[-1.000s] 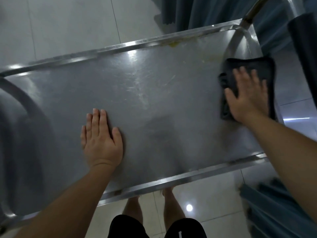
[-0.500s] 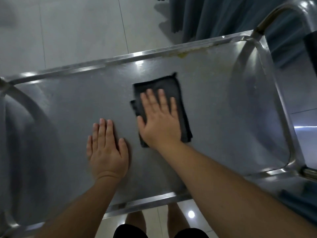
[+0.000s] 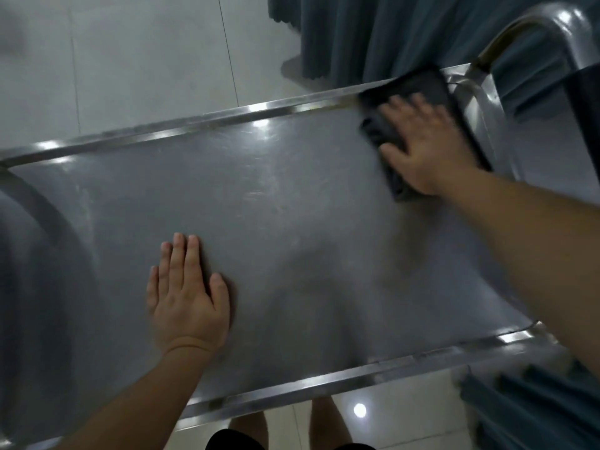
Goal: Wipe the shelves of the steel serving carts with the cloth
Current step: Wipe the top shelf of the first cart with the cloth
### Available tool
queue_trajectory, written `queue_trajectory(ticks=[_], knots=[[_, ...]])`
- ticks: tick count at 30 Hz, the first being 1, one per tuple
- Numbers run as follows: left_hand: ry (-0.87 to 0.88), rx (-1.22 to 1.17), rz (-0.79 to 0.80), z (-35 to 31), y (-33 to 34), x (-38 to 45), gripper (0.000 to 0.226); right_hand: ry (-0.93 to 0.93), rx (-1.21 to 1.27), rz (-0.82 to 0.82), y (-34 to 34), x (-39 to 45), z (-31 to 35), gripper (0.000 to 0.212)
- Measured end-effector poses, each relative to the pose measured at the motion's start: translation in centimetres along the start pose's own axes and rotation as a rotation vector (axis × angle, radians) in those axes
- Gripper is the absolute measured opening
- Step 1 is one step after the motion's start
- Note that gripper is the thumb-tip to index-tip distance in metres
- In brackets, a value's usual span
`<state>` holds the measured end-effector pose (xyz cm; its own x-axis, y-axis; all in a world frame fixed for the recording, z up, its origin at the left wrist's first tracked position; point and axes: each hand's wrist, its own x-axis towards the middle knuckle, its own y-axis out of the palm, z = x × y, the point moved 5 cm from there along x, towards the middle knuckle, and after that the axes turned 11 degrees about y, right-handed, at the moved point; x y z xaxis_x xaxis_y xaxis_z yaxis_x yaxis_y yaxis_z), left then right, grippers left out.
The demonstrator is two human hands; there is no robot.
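The steel cart's top shelf [image 3: 292, 222] fills most of the view, with a raised rim all round. A dark folded cloth [image 3: 418, 89] lies in the far right corner of the shelf, against the far rim. My right hand [image 3: 428, 141] presses flat on the cloth with straight fingers, blurred by motion. My left hand [image 3: 186, 293] rests flat on the bare steel near the front left, fingers together and pointing away from me.
The cart's curved steel handle [image 3: 552, 24] rises at the far right corner. Teal curtains [image 3: 389, 34] hang behind the cart and more teal fabric [image 3: 535, 407] lies at lower right. Pale tiled floor [image 3: 146, 60] surrounds the cart. My legs [image 3: 292, 430] stand at the front rim.
My right hand slid the cloth from the right end to the middle of the shelf, then back to the far right corner. My left hand has stayed flat in place.
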<state>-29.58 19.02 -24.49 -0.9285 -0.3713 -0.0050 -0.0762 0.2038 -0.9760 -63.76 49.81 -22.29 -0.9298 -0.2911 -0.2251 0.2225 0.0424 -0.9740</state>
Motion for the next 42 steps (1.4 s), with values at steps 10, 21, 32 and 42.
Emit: queue_trajectory(ticks=[10, 21, 32, 42], knots=[[-0.005, 0.008, 0.008, 0.2, 0.0, 0.0, 0.072, 0.647, 0.299, -0.132, 1.6, -3.6, 13.3, 0.076], [-0.002, 0.039, -0.012, 0.3, 0.4, -0.1, 0.072, -0.529, -0.024, 0.040, 1.6, 0.1, 26.5, 0.072], [0.010, 0.030, 0.003, 0.4, 0.2, -0.2, 0.072, -0.013, 0.109, -0.033, -1.8, 6.6, 8.4, 0.073], [0.004, 0.030, 0.009, 0.2, 0.2, -0.4, 0.073, 0.190, 0.122, -0.062, -2.7, 6.7, -4.7, 0.072]])
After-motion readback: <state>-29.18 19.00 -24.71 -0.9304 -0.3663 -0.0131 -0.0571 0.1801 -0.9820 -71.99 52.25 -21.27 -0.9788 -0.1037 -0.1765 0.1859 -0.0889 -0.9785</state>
